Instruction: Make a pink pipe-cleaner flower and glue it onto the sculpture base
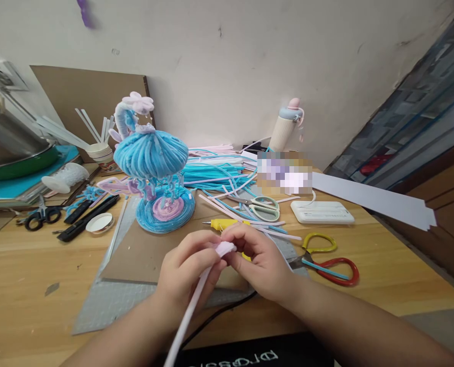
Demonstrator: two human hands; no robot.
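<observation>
My left hand [190, 262] is closed on a pale pink pipe cleaner [188, 321], whose long tail runs down toward the bottom edge. The pipe cleaner's upper end is bunched into a small folded shape between both hands. My right hand [261, 260] pinches the other side of that shape, its fingertips close to the left ones. Behind my hands stands a blue pipe-cleaner carousel-like model [150, 155] with a pink flower on top and a round coiled base. A yellow-handled pointed tool [227, 224] lies just beyond my fingers, partly hidden.
Red-and-yellow scissors [326, 265], pale green scissors [263, 208] and a white power bank [322, 212] lie at right. Blue pipe cleaners [215, 176] are heaped behind. Black scissors [43, 216], a string spool [66, 177] and a paper cup [103, 155] are at left. Cardboard [135, 260] lies beneath.
</observation>
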